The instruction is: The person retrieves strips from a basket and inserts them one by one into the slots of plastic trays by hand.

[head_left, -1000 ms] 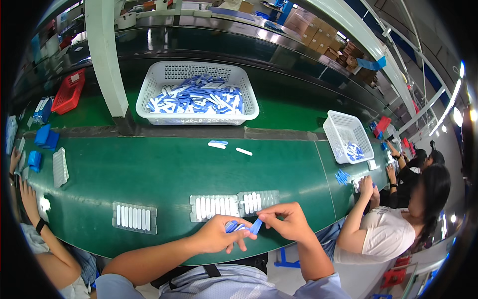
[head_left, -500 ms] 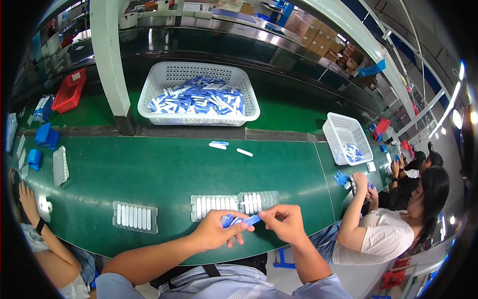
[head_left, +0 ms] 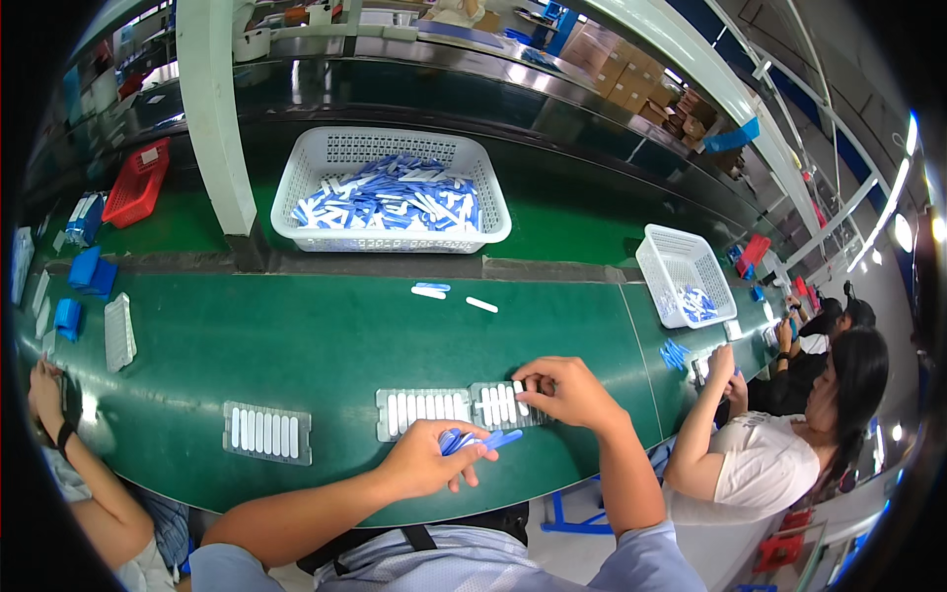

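Observation:
My left hand [head_left: 422, 460] is closed around a small bunch of flat blue strips [head_left: 508, 437] with rounded ends, some showing white faces. Over the right end of a clear plastic tray [head_left: 538, 418], my right hand [head_left: 574, 391] pinches a white-faced strip [head_left: 518, 389] at the end of a row of upright white strips. Touching that tray on its left is another clear tray [head_left: 382, 430] with a row of white strips. A third filled tray [head_left: 266, 456] lies farther left on the green table.
Beyond the table's ledge stands a white basket [head_left: 393, 242] heaped with blue-and-white strips. Loose strips [head_left: 481, 305] lie mid-table. A smaller white basket [head_left: 651, 286] is at right, near a seated co-worker [head_left: 760, 444]. Another person's hands [head_left: 46, 395] are at far left.
My right hand has moved from the bunch in my left hand up to the right-hand tray, bringing a strip to its row. My left hand keeps the bunch in nearly the same place.

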Demonstrator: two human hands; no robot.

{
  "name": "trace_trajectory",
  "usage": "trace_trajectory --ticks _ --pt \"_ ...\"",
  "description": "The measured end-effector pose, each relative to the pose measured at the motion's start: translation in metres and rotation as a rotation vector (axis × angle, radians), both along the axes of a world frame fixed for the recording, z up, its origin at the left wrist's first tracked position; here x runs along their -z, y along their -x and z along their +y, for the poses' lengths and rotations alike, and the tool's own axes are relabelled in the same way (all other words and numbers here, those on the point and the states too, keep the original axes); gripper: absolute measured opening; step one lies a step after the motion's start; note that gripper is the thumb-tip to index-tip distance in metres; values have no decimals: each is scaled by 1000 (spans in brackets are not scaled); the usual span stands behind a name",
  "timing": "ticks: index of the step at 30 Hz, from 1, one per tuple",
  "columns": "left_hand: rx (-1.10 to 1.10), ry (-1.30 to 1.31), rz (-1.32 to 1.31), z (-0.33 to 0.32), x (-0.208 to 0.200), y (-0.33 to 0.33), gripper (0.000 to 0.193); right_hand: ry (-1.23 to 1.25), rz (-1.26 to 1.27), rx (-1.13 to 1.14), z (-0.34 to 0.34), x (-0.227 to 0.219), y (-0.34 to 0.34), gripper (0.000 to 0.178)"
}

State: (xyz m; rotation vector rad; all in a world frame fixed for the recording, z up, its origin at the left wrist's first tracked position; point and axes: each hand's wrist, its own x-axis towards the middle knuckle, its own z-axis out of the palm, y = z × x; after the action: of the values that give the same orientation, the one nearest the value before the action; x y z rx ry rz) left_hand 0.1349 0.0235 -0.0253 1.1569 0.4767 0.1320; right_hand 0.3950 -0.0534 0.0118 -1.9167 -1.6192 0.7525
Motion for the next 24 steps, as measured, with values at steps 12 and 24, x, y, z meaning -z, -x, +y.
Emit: trace_trajectory --ticks 12,24 --pt "-27 22 -14 3 -2 0 29 -303 202 127 -18 29 -3 30" --pt "-9 -14 2 0 -5 0 28 -273 608 352 -46 20 50 6"
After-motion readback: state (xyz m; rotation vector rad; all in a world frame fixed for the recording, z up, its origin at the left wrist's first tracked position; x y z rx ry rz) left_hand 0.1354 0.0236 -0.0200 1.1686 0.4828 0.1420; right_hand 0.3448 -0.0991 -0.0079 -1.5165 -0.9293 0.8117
